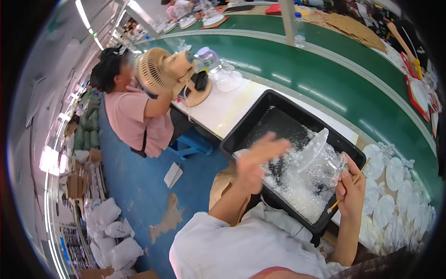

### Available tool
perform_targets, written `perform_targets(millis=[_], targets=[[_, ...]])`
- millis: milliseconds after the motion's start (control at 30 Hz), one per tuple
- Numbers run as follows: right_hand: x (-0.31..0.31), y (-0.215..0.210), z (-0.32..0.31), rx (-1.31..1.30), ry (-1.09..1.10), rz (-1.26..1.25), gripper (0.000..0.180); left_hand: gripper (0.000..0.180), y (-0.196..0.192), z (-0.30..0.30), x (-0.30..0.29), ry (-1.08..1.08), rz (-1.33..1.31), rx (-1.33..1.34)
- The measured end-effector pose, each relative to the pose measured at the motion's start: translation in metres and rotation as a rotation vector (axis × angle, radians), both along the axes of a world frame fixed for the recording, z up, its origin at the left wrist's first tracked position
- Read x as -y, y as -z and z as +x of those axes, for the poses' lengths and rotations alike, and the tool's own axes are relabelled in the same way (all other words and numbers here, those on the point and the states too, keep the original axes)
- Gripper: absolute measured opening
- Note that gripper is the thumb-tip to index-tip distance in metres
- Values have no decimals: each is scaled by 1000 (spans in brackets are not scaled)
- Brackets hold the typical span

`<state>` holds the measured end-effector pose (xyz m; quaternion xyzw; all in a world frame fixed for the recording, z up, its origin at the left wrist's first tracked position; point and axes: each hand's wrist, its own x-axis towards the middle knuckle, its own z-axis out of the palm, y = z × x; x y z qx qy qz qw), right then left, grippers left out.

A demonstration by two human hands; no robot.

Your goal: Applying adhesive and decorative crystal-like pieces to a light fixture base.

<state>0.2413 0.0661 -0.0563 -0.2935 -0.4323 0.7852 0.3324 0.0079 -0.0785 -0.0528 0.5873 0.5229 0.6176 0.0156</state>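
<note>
A black tray (248,125) holds white, glittery flakes (297,200). Over its left part is my left hand (262,160), slightly blurred, with fingers stretched out and nothing in them. My right hand (350,186) is closed around the narrow end of a clear plastic piece (332,160) with a round, whitish disc base (312,151). The piece is tilted above the flakes, with its disc toward my left hand. A thin yellow stick, perhaps a brush (334,206), is also held across my right hand's fingers. Its tip is too small to make out.
Many clear disc-based pieces (394,174) lie right of the tray. At left, a person in a pink shirt (139,114) sits behind a beige fan (155,69) on the white table (251,95). A green conveyor belt (325,88) runs behind. A blue stool (193,142) stands on the floor.
</note>
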Motion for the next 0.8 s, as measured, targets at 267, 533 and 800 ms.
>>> perform_targets(millis=[267,533,800], targets=[[-4,-50,-28,354,18,563,61,50,-46,3,-27,3,-315,-529],[-12,-60,-44,459,19,763,66,57,-53,14,-111,353,-416,-800],[-18,-35,-41,256,-94,700,52,33,-28,-14,-123,399,-461,-773]])
